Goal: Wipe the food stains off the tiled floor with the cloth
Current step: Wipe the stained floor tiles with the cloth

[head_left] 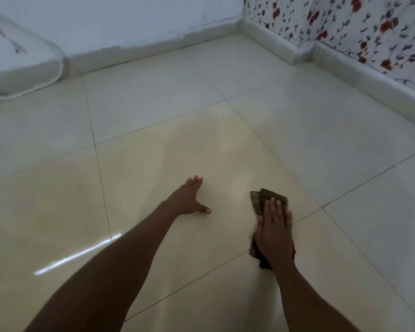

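While the left hand (pixel 189 198) lies flat, fingers spread, bracing on the tiled floor (pixel 153 130), the right hand (pixel 274 232) presses the cloth (pixel 268 196) down with straight fingers, for wiping.

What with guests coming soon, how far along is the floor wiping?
Done: a darker, damp-looking sheen on the tiled floor ahead suggests wiped tiles. In hand: the right hand presses the cloth flat; the left hand braces on a tile. Left: no stains are visible; paler tiles toward the wall may be unwiped.
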